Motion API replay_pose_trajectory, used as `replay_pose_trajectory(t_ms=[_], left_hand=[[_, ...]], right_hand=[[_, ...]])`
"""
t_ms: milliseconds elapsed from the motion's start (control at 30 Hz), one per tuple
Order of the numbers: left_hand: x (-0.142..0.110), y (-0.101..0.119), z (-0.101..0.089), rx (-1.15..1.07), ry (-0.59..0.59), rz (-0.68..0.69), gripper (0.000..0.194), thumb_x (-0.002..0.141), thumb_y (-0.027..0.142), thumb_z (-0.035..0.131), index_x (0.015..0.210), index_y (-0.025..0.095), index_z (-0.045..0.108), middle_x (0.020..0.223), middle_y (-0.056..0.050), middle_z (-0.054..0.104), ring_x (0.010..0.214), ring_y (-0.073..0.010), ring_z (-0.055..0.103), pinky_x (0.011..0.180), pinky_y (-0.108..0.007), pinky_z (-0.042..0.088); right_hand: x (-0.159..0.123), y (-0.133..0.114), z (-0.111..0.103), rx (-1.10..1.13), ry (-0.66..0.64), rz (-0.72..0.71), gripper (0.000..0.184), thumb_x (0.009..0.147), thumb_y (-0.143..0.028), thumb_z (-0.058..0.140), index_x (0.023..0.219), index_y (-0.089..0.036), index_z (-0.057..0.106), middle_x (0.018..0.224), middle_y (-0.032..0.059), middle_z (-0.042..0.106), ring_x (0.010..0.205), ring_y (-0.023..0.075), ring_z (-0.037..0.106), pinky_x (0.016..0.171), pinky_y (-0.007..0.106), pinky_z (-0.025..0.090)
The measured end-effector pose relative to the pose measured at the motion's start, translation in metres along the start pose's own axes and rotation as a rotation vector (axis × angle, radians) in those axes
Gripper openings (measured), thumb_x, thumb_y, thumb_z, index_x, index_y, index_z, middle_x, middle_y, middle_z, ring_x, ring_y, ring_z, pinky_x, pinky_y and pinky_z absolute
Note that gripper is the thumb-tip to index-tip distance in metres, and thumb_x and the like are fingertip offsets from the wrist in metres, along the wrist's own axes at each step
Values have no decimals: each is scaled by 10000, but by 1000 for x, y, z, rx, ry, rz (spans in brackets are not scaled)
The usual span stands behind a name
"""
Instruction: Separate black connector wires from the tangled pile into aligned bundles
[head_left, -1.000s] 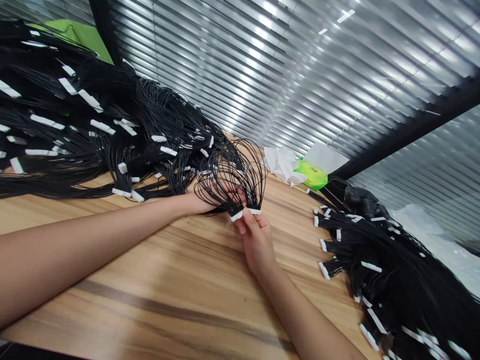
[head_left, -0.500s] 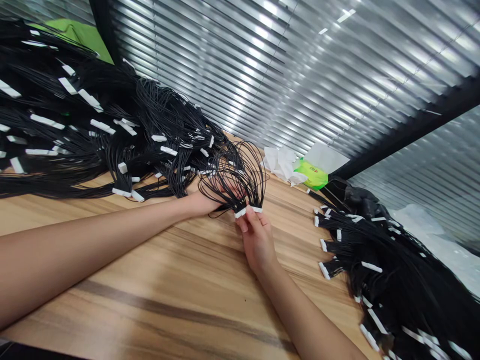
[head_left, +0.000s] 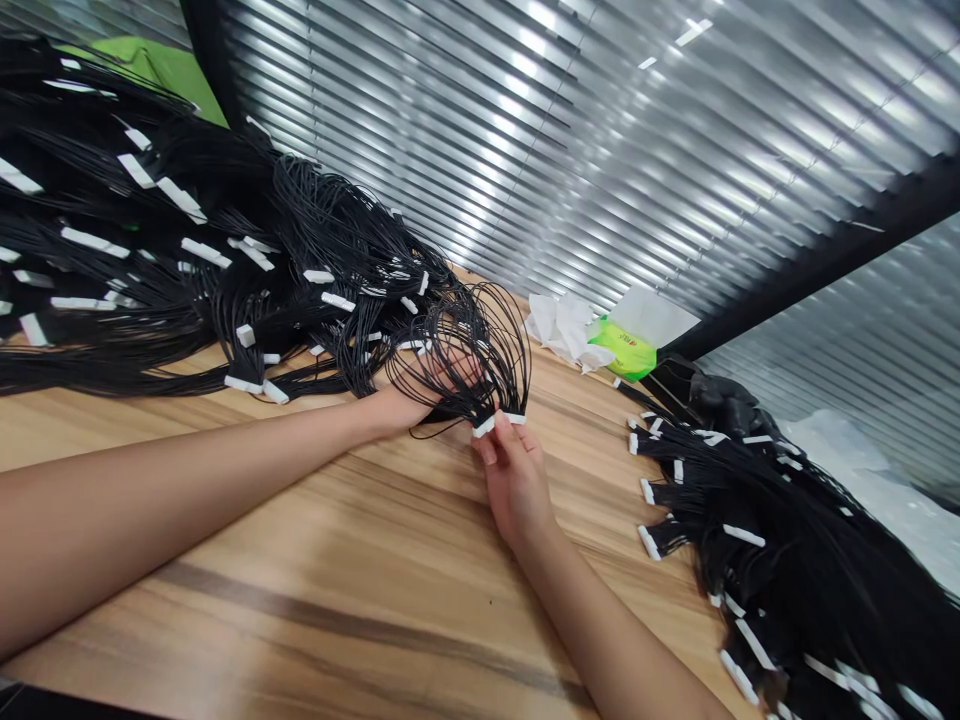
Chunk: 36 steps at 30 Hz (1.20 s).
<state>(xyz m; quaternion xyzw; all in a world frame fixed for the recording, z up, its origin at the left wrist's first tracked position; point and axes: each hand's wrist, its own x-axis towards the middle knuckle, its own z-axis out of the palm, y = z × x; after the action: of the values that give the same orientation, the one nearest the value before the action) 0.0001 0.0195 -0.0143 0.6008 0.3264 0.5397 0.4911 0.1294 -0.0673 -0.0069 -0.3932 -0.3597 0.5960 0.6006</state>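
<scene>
A small bundle of thin black wires (head_left: pixel 480 370) ending in white plastic connectors (head_left: pixel 496 424) is up in the air above the wooden table (head_left: pixel 315 520). My right hand (head_left: pixel 514 485) pinches the connectors between thumb and fingers. My left hand (head_left: pixel 420 395) sits behind and under the looped wires, its fingers among them and partly hidden. To the left, a large heap of black wire harnesses with white connectors (head_left: pixel 187 270) lies close to my left wrist.
A second heap of black wire harnesses (head_left: pixel 780 540) lies at the right table edge. Crumpled white paper (head_left: pixel 566 330) and a green packet (head_left: pixel 626 350) stand at the far edge. Behind are metal window blinds (head_left: pixel 600 130), a dark frame (head_left: pixel 817 260) and a green object (head_left: pixel 150 75).
The held bundle has shifted slightly, its loops drawn a little toward my left hand. My left hand has slid further in behind the wires. The connectors stay pinched in my right hand.
</scene>
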Motion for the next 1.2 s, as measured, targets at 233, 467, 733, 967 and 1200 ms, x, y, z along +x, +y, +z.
replay_pose_trajectory(t_ms=[233,467,733,967,1200], left_hand=[[1,4,-1,-133,17,-35,301,751,409,671,911,154,664,966,-66,704,916,-218,643,878,-387,514],[6,-2,-4,-113,97,6,277,749,416,670,871,167,677,939,-51,718,918,-213,648,932,-385,490],[-1,16,-1,40,-153,-84,311,739,461,655,754,153,697,751,-47,715,701,-185,627,713,-332,530],[2,5,-6,-2,-66,-38,227,764,386,642,837,179,699,877,-54,724,837,-213,635,854,-383,519],[11,-20,-13,37,125,-2,112,777,278,618,862,213,652,915,-26,708,932,-227,626,962,-421,473]], right_hand=[[2,-2,0,76,44,15,279,662,-425,764,709,-201,603,602,-72,451,517,80,247,608,257,329],[1,0,-1,12,-9,17,313,697,-433,741,609,-203,547,503,-81,353,527,100,268,589,260,298],[1,2,-1,-32,-20,-19,269,722,-406,724,644,-192,581,516,-71,403,513,91,271,542,267,221],[0,2,-1,-81,3,-31,247,719,-419,717,774,-185,659,530,-67,427,515,95,293,536,266,231],[1,5,-4,-88,10,-14,276,719,-430,727,802,-172,674,524,-73,426,507,85,306,525,255,242]])
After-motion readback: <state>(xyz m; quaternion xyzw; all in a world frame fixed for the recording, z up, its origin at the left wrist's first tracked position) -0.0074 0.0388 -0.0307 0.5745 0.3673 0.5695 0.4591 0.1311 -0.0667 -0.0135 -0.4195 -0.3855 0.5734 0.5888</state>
